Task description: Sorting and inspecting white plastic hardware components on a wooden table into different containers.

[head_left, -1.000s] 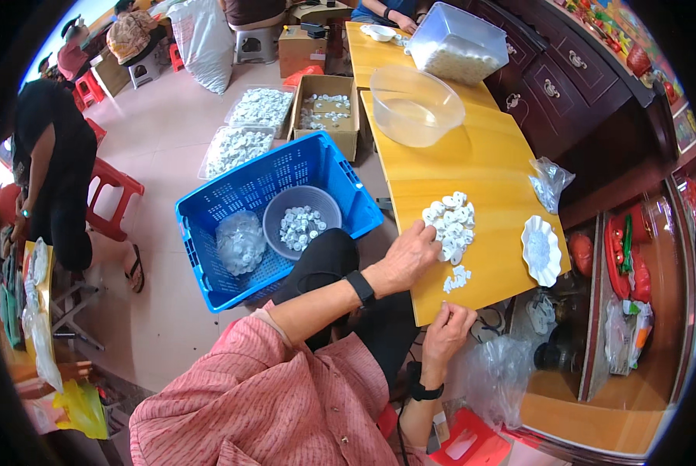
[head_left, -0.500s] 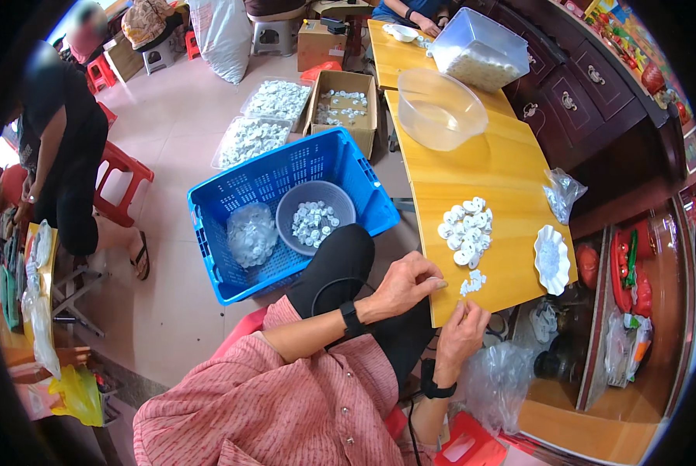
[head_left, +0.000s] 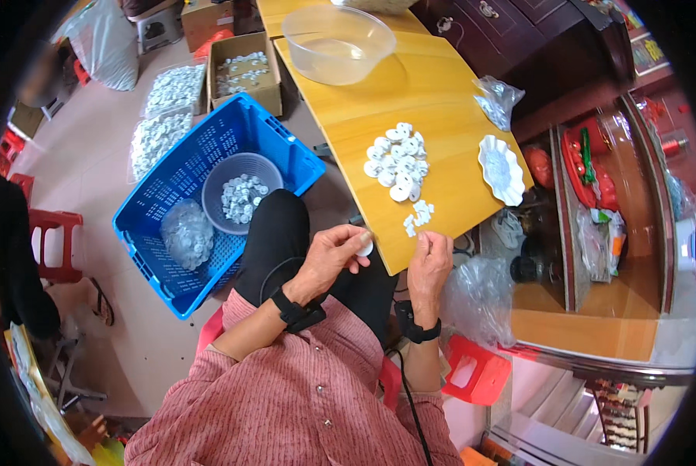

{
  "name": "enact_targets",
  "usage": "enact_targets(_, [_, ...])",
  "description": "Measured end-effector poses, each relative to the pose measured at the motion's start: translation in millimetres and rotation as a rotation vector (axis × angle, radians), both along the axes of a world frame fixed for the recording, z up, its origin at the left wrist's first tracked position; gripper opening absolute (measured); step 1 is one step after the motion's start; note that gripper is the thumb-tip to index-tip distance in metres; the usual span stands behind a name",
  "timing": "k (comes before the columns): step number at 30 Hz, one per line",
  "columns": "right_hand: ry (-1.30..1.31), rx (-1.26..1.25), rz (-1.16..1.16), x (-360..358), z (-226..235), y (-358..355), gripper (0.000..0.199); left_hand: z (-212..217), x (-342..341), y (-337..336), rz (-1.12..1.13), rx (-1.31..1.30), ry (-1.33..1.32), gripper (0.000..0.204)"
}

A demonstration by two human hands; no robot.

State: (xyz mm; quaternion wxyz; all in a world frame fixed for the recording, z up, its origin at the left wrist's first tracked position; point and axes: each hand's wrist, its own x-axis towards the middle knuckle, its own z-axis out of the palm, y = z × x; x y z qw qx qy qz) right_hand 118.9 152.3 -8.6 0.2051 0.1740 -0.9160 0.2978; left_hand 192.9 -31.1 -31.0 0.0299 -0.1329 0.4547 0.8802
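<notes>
My left hand is closed, pinching a white round disc between thumb and fingers just off the front edge of the yellow wooden table. At the table's near corner, my right hand has thumb and forefinger pressed together; whatever they hold is too small to make out. Small white pieces lie loose just beyond its fingertips. Farther in, a heap of white ring-shaped plastic parts rests on the wood. A white scalloped dish with small clear pieces sits to the right.
On my left, a blue crate holds a grey bowl of white discs and a filled plastic bag. Behind it stand a cardboard box and trays of discs. A clear tub occupies the table's far end.
The view has swung right. My left hand has drawn back from the table edge, and a white disc now shows in its fingers. My right hand stays near the small pieces.
</notes>
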Motion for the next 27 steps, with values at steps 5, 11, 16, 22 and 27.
enact_targets(5, [-0.091, -0.072, -0.017, 9, 8, 3, 0.01, 1, -2, 2, -0.016, 0.147, 0.008, 0.031])
enact_targets(11, [-0.049, 0.181, 0.103, 14, 23, -7, 0.013, 3, -1, -3, -0.043, 0.169, 0.032, 0.032])
enact_targets(16, [-0.066, 0.02, 0.035, 8, 9, 2, 0.015, 1, -2, -2, -0.045, 0.157, 0.044, 0.032])
enact_targets(22, [0.0, 0.281, 0.119, 18, 24, 0, 0.015, -2, -3, -6, -0.043, 0.157, 0.027, 0.031])
enact_targets(27, [0.047, 0.312, 0.051, 15, 16, 9, 0.016, -3, -5, -7, -0.034, 0.116, 0.057, 0.031])
